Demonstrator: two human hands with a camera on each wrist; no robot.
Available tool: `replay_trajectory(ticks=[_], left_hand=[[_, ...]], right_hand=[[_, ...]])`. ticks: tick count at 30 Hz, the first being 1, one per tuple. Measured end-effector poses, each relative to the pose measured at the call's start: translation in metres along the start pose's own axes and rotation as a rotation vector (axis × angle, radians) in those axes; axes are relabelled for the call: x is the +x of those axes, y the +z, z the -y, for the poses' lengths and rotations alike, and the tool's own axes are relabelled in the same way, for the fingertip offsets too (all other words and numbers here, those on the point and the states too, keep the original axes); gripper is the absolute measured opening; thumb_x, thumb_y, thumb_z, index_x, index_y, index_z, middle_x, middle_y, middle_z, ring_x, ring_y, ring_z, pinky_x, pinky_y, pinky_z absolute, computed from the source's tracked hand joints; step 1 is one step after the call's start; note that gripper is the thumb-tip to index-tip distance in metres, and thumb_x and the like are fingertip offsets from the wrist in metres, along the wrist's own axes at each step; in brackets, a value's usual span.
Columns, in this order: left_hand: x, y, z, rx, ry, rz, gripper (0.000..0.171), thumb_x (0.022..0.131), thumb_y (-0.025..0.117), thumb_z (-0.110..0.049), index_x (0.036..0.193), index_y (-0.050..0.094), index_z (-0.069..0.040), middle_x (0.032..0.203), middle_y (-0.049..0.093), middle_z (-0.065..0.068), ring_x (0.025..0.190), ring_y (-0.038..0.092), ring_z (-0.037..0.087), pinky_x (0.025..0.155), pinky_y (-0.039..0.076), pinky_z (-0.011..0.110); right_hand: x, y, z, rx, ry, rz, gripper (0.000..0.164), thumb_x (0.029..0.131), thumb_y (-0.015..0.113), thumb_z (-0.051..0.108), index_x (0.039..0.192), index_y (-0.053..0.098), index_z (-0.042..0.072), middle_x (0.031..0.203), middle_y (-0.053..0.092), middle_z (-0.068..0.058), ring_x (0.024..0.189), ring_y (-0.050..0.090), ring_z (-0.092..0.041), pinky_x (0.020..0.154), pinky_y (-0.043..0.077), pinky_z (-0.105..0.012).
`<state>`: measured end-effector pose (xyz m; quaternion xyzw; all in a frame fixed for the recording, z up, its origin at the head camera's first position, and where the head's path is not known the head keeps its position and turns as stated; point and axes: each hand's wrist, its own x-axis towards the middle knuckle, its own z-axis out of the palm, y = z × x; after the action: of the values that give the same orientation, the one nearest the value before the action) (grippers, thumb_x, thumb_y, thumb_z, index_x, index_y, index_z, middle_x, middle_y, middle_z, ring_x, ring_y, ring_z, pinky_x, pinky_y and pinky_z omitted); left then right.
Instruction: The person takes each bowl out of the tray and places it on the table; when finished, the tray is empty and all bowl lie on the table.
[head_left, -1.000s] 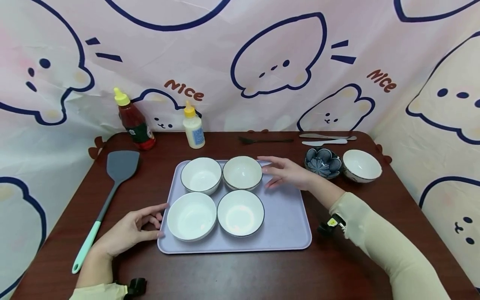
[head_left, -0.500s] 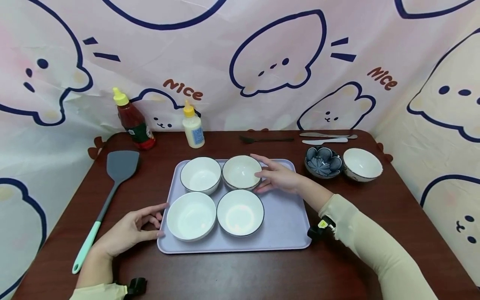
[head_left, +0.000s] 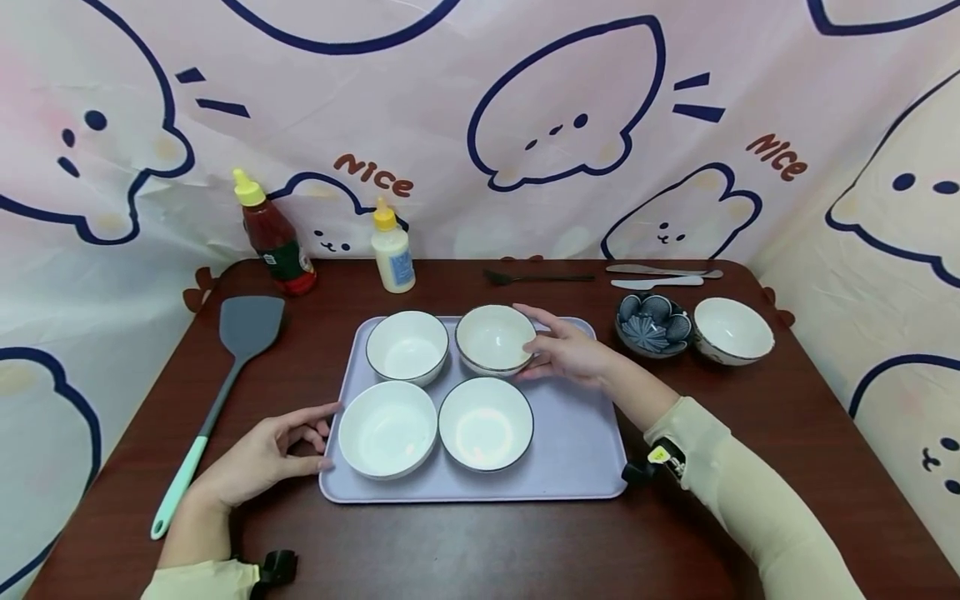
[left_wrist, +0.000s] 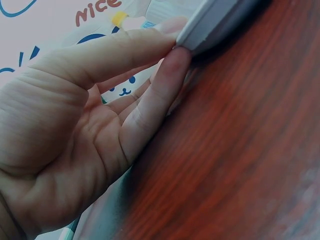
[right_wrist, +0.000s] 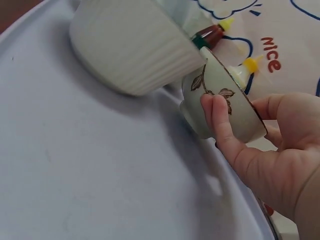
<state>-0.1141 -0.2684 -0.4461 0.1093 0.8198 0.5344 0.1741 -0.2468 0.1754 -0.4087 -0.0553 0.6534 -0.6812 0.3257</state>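
My right hand (head_left: 573, 354) grips the right side of the back right bowl (head_left: 495, 337), a pale one with a dark rim. In the right wrist view this bowl (right_wrist: 220, 100) shows brown leaves on its outside and looks tilted; whether its foot touches the tray cannot be told. Three other white bowls share the lilac tray (head_left: 577, 450): back left (head_left: 407, 346), front left (head_left: 387, 429) and front right (head_left: 486, 423). At the tray's left edge, my left hand (head_left: 262, 458) pinches the rim between thumb and fingers, seen close up in the left wrist view.
Left of the tray lies a grey spatula (head_left: 232, 367) with a mint handle. Behind stand a red sauce bottle (head_left: 281, 250) and a cream bottle (head_left: 392, 258). A fork (head_left: 536, 277), knives (head_left: 656, 283), a dark flower-shaped bowl (head_left: 652, 325) and a white bowl (head_left: 733, 331) lie at the back right.
My right hand has come left onto the back right bowl and taken hold of it. That bowl has shifted slightly right, away from the back left one. My left hand stays at the tray.
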Motion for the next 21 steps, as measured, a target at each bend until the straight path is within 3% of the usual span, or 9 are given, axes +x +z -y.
replay_trajectory(ticks=[8, 21], left_hand=[[0.001, 0.000, -0.001, -0.007, 0.006, 0.006, 0.073, 0.082, 0.082, -0.016, 0.145, 0.048, -0.004, 0.111, 0.056, 0.017, 0.094, 0.062, 0.013, 0.077, 0.053, 0.021], [0.000, 0.001, 0.002, -0.025, 0.012, 0.006, 0.072, 0.083, 0.082, -0.015, 0.145, 0.048, -0.004, 0.111, 0.057, 0.016, 0.094, 0.062, 0.013, 0.077, 0.053, 0.021]], right_hand=[[-0.023, -0.004, 0.012, -0.003, -0.063, -0.052, 0.072, 0.097, 0.053, -0.001, 0.157, 0.029, 0.030, 0.156, 0.023, -0.019, 0.102, 0.069, -0.029, 0.084, 0.058, -0.043], [-0.085, -0.014, 0.032, -0.079, -0.106, -0.045, 0.071, 0.099, 0.053, 0.002, 0.159, 0.024, 0.028, 0.154, 0.025, -0.018, 0.099, 0.070, -0.028, 0.083, 0.059, -0.041]])
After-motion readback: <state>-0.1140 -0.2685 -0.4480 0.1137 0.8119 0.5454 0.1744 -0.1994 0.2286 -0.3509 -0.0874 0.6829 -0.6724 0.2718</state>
